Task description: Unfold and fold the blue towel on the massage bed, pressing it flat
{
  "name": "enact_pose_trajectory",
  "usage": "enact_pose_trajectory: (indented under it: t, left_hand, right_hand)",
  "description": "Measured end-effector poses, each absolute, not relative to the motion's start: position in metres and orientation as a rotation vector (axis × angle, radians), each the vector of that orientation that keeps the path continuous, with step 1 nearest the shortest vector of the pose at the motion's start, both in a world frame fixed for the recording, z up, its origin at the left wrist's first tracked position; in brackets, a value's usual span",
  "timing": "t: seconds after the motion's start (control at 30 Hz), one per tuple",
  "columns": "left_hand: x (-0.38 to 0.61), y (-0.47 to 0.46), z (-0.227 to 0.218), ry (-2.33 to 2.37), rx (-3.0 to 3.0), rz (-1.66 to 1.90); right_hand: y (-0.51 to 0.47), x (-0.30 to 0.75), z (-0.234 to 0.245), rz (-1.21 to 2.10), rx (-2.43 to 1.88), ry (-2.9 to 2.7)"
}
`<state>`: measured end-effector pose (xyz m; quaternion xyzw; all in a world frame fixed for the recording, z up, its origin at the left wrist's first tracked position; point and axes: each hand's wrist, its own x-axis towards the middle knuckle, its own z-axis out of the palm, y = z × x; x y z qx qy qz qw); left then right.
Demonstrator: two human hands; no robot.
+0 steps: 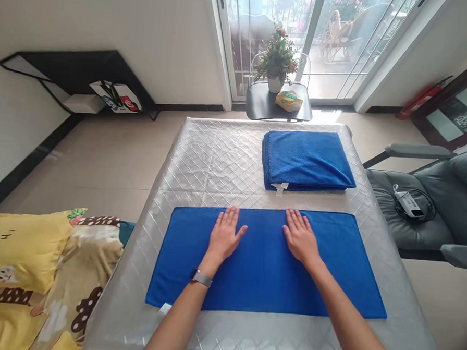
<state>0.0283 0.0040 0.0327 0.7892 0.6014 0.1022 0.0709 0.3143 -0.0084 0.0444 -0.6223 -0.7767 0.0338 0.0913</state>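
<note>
A blue towel (260, 270) lies spread out flat on the table, its long side running left to right. My left hand (225, 236) rests palm down on its left half, fingers together and stretched towards the far edge, thumb out. On the right half, my right hand (299, 237) lies flat in the same way, fingertips at the far edge. A small white label (165, 309) sticks out at the towel's near left corner. Beyond it, a stack of folded blue towels (308, 159) sits at the far right, a white tag hanging from its near side.
The table has a silvery quilted cover (195, 162). To the right is a grey armchair (431, 206) with a power strip (409, 203) on its seat. At the left, yellow pillows (22, 242) lie low. A chair (259, 100) beyond holds a potted plant (277, 62) and a yellow pack (289, 100).
</note>
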Motion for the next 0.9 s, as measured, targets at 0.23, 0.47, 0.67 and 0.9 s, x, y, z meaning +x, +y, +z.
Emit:
enact_pose_trajectory:
  t: [0.23,0.47,0.67,0.9]
  left_hand:
    - [-0.108,0.002,0.029,2.126,2.121,0.235]
    - [-0.12,0.004,0.027,2.19,2.048,0.197]
    - [-0.117,0.002,0.027,2.198,2.024,0.184]
    - [-0.116,0.003,0.027,2.212,2.033,0.207]
  right_hand:
    - [-0.008,0.446,0.03,0.125,-2.148,-2.113]
    - [-0.01,0.475,0.03,0.09,-2.257,-2.042]
    - [-0.01,0.469,0.028,0.132,-2.265,-2.019]
    - [-0.009,0.47,0.027,0.125,-2.261,-1.98]
